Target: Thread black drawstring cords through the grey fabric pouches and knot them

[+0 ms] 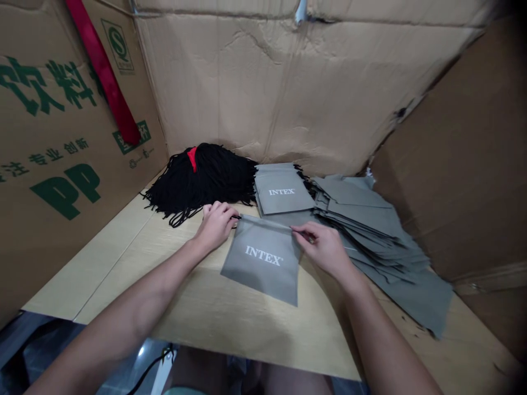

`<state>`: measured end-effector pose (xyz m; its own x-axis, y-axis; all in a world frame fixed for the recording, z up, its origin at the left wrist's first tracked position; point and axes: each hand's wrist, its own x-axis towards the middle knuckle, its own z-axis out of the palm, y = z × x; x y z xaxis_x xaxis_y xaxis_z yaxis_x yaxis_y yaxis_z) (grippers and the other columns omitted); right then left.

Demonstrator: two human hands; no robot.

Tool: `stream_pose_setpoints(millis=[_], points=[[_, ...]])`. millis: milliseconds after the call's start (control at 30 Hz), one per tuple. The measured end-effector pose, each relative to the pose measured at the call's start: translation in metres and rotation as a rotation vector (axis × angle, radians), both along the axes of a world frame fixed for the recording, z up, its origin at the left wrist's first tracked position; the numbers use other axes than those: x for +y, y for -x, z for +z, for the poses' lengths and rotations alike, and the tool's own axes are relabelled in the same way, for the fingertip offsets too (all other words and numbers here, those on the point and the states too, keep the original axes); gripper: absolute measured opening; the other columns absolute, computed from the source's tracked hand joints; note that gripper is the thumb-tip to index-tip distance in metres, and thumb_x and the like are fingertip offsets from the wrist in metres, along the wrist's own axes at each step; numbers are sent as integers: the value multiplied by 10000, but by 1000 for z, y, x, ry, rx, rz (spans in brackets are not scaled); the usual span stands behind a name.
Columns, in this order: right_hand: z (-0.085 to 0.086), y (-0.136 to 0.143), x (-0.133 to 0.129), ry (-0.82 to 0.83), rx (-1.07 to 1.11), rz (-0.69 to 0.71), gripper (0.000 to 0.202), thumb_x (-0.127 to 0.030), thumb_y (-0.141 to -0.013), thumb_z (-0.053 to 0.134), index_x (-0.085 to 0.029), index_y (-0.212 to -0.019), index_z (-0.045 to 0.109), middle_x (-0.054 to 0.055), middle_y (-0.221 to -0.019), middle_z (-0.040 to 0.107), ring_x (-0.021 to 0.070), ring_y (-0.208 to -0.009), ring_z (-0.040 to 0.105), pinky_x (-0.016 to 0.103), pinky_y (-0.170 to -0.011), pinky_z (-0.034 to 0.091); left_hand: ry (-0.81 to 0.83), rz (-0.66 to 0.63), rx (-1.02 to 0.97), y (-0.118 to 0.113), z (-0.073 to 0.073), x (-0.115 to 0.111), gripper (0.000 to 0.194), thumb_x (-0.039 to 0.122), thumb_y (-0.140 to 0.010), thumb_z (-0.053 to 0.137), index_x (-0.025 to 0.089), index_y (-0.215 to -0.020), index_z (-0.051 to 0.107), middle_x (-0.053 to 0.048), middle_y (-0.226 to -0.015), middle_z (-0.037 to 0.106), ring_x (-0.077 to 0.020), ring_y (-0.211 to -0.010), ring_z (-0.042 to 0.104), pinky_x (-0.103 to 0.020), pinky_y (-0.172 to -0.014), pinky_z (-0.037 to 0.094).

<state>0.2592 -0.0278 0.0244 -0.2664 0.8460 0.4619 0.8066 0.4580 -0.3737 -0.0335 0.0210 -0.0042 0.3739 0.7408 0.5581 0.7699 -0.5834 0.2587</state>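
A flat grey drawstring bag (263, 274) printed with white INTEX lettering lies tilted between my hands. My left hand (219, 224) is closed at its upper left corner, pinching a short black cord (236, 217) whose tip shows there. My right hand (323, 244) pinches the bag's upper right corner between thumb and fingers. How far the cord runs inside the top hem is hidden. Just behind the bag is a neat stack of similar grey bags (284, 189), with black cord ends showing along its sides.
A large bundle of black cords (209, 178) with a red tie (192, 158) lies at the back left. Loose grey bags (370, 219) spread in an overlapping pile on the right. Cardboard walls (255, 82) enclose the table (197, 312); a red strap (105, 71) hangs at left.
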Motion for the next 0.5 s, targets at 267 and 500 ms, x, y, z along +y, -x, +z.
stream_pose_setpoints(millis=[267,500], points=[[0,0,-1,25,41,30,180,-211,-848,562,-157,-873,732,63,-801,718,149,-636,609,252,-569,433,81,-16,-103,2,-5,6,213,236,-967,443,190,-887,636,-53,-969,650,-194,-920,527,-379,-827,276],[1,0,-2,37,69,31,190,-227,-848,558,-155,-867,732,75,-809,726,156,-640,612,265,-579,446,108,-44,-135,1,-4,4,152,262,-938,495,190,-873,612,-48,-934,664,-207,-908,526,-384,-862,283]])
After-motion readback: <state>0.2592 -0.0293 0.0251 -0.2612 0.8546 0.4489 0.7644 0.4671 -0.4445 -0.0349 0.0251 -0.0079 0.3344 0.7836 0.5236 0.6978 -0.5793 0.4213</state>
